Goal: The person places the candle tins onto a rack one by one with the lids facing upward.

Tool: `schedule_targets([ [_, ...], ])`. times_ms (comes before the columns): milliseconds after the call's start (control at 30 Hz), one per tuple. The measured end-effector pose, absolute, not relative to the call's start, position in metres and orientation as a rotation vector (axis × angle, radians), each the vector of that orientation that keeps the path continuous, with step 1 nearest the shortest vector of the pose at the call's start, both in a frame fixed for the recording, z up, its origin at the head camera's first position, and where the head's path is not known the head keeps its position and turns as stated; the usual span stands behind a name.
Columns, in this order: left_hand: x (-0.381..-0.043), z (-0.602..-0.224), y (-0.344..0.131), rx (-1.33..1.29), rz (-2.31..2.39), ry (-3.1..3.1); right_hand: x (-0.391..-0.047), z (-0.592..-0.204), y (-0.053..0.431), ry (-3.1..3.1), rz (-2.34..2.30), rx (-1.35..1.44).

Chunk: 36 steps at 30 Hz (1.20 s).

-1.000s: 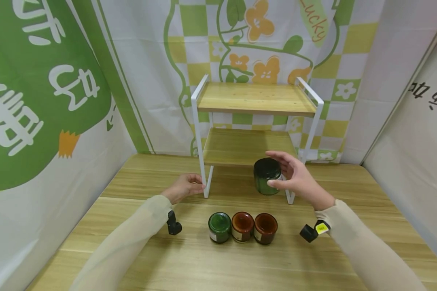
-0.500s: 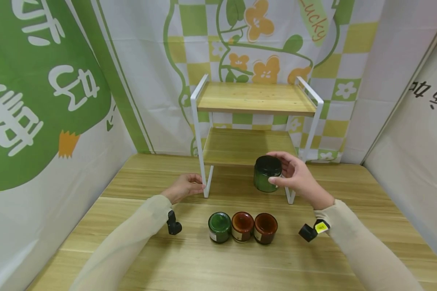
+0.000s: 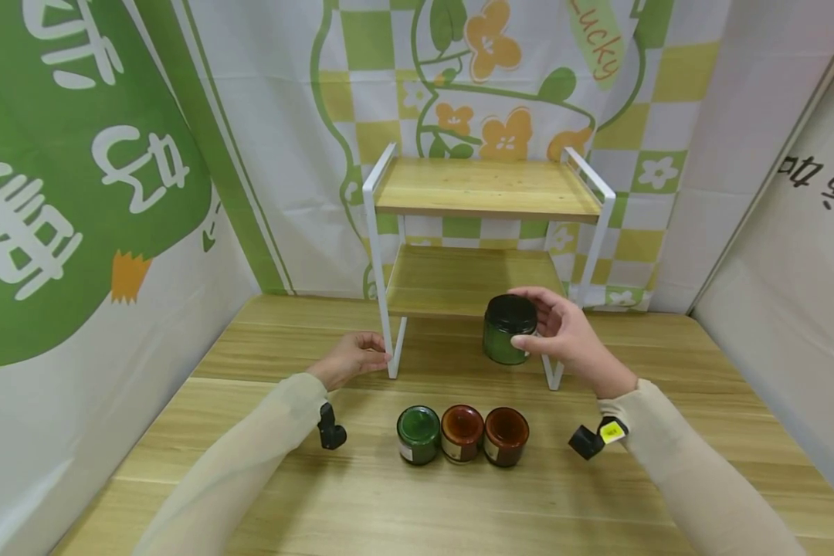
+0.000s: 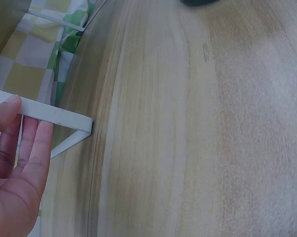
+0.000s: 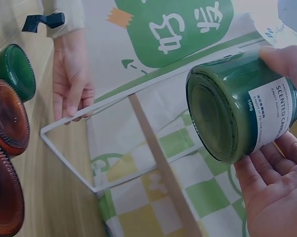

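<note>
My right hand (image 3: 573,340) holds a green glass scented candle jar (image 3: 506,344) with a black top, between thumb and fingers. The jar is off the table, in front of the lower board of the rack. Its white label (image 5: 273,111) reads "SCENTED CAND…" in the right wrist view. With thumb and fingers, my left hand (image 3: 350,360) pinches the white front left leg (image 4: 55,114) of the two-board rack (image 3: 486,187). Nearer to me, a green jar (image 3: 418,434) and two amber jars, one in the middle (image 3: 462,434) and one at right (image 3: 506,437), stand in a row.
The wooden tabletop (image 3: 403,510) spreads around the rack and the jars. Printed cloth (image 3: 278,193) hangs behind the rack and along both sides. The rack's front right leg (image 3: 554,374) stands just below my right hand.
My right hand has raised the candle jar slightly, and more of its green side shows below the black top. The left hand stays at the rack's leg, and the row of jars is unmoved.
</note>
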<state>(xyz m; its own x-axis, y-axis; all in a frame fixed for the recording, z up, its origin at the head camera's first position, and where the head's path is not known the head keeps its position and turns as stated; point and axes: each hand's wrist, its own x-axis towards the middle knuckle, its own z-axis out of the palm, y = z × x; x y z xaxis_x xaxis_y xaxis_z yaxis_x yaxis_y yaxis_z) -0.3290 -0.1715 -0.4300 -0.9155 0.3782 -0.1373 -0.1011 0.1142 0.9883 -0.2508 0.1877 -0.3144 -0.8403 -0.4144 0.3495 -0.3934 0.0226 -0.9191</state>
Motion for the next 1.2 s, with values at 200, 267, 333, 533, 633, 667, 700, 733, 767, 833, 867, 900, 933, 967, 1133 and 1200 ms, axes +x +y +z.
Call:
schedule_targets([
  [200, -0.328, -0.43, -0.173, 0.279, 1.861, 2.031, -0.251, -0.3, 0.186, 2.234, -2.004, -0.908],
  [267, -0.328, -0.43, -0.173, 0.283, 1.867, 2.02, -0.251, -0.295, 0.186, 2.229, -2.008, -0.93],
  [333, -0.328, -0.43, -0.173, 0.286, 1.873, 2.011, -0.252, -0.289, 0.184, 2.22, -2.017, -0.945],
  [533, -0.327, -0.43, -0.173, 0.294, 1.869, 2.009, -0.254, -0.266, 0.176, 2.169, -2.08, -0.988],
  [633, -0.327, -0.43, -0.174, 0.289, 1.881, 1.995, -0.256, -0.251, 0.17, 2.151, -2.102, -1.009],
  [667, -0.327, -0.43, -0.174, 0.292, 1.881, 1.992, -0.257, -0.246, 0.169, 2.146, -2.107, -1.014],
  [700, -0.327, -0.43, -0.174, 0.293, 1.883, 1.989, -0.257, -0.24, 0.167, 2.147, -2.108, -1.016],
  [733, -0.327, -0.43, -0.174, 0.292, 1.883, 1.988, -0.258, -0.235, 0.165, 2.144, -2.114, -1.022],
  [767, -0.327, -0.431, -0.174, 0.291, 1.887, 1.984, -0.259, -0.229, 0.163, 2.145, -2.12, -1.028],
  [833, -0.328, -0.431, -0.174, 0.292, 1.888, 1.983, -0.262, -0.218, 0.159, 2.125, -2.142, -1.03],
  [867, -0.328, -0.432, -0.173, 0.287, 1.892, 1.983, -0.264, -0.213, 0.158, 2.109, -2.156, -1.034],
  [900, -0.329, -0.432, -0.172, 0.279, 1.895, 1.987, -0.267, -0.207, 0.156, 2.094, -2.166, -1.035],
  [933, -0.329, -0.432, -0.172, 0.273, 1.897, 1.991, -0.269, -0.202, 0.154, 2.075, -2.178, -1.038],
  [967, -0.329, -0.432, -0.171, 0.276, 1.897, 1.996, -0.272, -0.196, 0.152, 2.065, -2.186, -1.04],
  [1133, -0.329, -0.431, -0.167, 0.279, 1.898, 2.015, -0.285, -0.167, 0.141, 2.083, -2.188, -1.052],
  [1200, -0.33, -0.432, -0.165, 0.274, 1.905, 2.016, -0.289, -0.156, 0.136, 2.109, -2.172, -1.055],
])
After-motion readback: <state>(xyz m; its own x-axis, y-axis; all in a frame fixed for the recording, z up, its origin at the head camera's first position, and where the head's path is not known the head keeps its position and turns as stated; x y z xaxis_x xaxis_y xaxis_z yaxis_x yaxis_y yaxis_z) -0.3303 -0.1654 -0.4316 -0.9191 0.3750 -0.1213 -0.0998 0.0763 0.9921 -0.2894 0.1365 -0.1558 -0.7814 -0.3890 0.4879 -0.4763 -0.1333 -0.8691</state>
